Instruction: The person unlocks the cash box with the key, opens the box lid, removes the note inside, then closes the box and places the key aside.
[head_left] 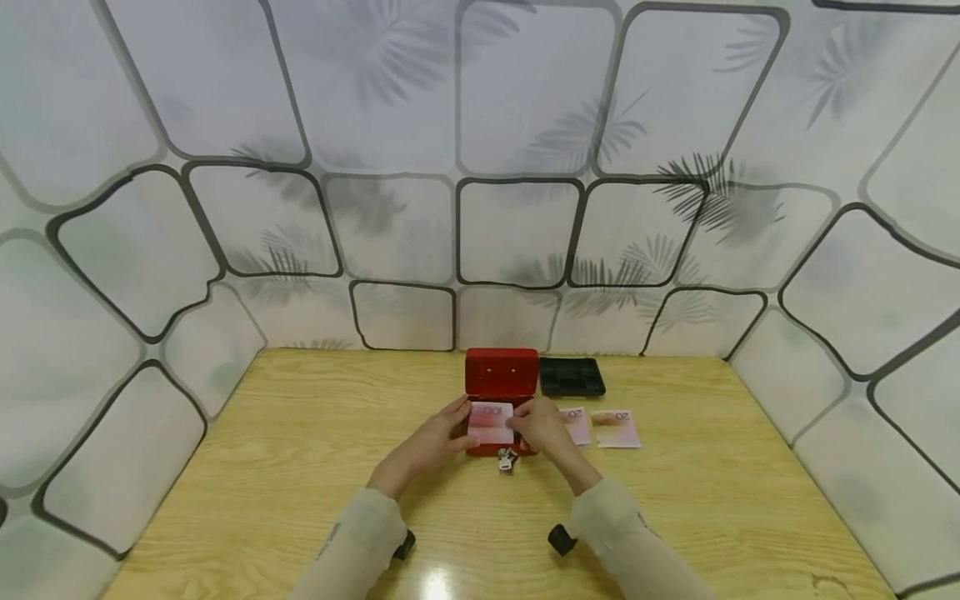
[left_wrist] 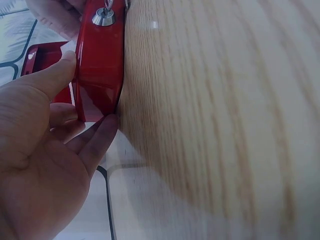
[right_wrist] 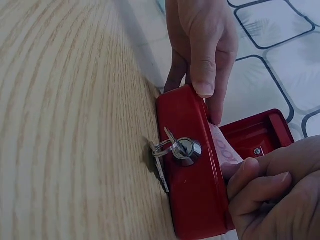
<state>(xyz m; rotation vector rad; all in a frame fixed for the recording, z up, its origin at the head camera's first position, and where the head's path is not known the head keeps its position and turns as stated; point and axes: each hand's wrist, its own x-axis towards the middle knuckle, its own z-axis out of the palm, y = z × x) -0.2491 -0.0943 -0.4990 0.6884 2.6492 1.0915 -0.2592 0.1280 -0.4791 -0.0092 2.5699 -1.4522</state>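
Note:
In the head view a red cash box (head_left: 501, 373) sits on the table with its lid raised at the back. A pink 100 banknote (head_left: 491, 422) lies over its inside. My left hand (head_left: 423, 446) holds the box's left end; the left wrist view shows the thumb at the front rim and fingers against the end wall (left_wrist: 97, 97). My right hand (head_left: 550, 427) pinches the note's right edge, and the right wrist view shows that note (right_wrist: 224, 145) inside the rim. Keys (right_wrist: 161, 162) hang from the front lock (right_wrist: 187, 151). The box's interior is mostly hidden.
Right of the box lie two groups of banknotes marked 20, one nearer (head_left: 577, 426) and one farther (head_left: 616, 429). A black compartment tray (head_left: 572, 377) stands behind them, beside the lid. Patterned fabric walls (head_left: 510, 233) enclose the wooden table (head_left: 300, 467) at the back and sides.

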